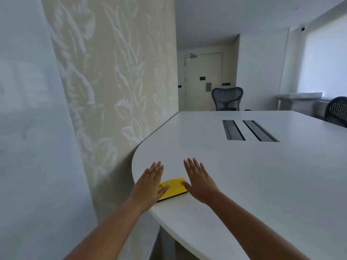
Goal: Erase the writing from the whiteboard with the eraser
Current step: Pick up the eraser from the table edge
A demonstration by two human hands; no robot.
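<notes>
A yellow eraser (pixel 173 188) with a dark underside lies flat on the white table (pixel 244 175), near its rounded left edge. My left hand (pixel 150 182) is flat and open, palm down, just left of the eraser, its thumb over the eraser's left part. My right hand (pixel 200 180) is also flat and open, just right of the eraser, thumb touching its right end. The whiteboard (pixel 28 119) is the pale glossy panel on the far left wall; any writing on it is too faint to make out.
Leaf-patterned wallpaper (pixel 116 81) covers the wall beside the whiteboard. Two dark cable slots (pixel 249 130) sit in the table's middle. Black mesh chairs stand at the far end (pixel 227 99) and the right edge (pixel 337 110). A door (pixel 203 81) is at the back.
</notes>
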